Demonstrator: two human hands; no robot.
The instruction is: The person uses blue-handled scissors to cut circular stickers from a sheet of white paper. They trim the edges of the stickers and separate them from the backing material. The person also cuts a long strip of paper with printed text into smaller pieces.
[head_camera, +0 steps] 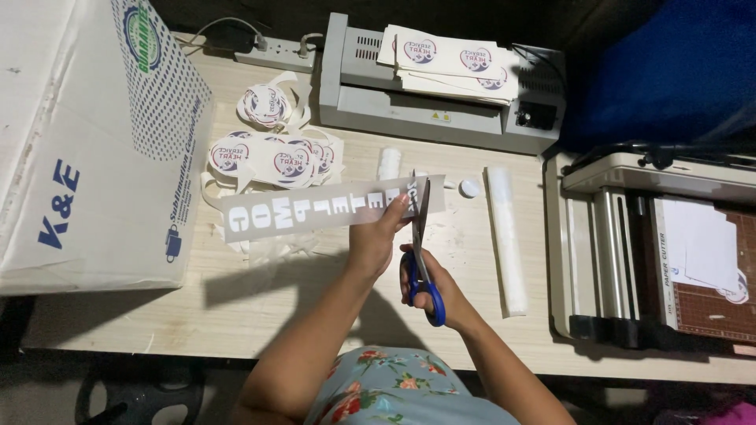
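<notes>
My left hand [376, 238] pinches a long grey paper strip [315, 208] with white cut-out letters, holding it level above the table. My right hand [431, 285] grips blue-handled scissors [420, 244], whose blades point away from me and straddle the strip near its right end. A pile of round printed stickers [272, 153] and curled paper trimmings lies on the wooden table [252, 303] just beyond the strip.
A large white cardboard box [87, 149] fills the left. A grey laminator [441, 102] with stacked printed sheets stands at the back, beside a power strip [276, 53]. A paper cutter [661, 252] sits at right, with a clear plastic roll [505, 236] lying next to it.
</notes>
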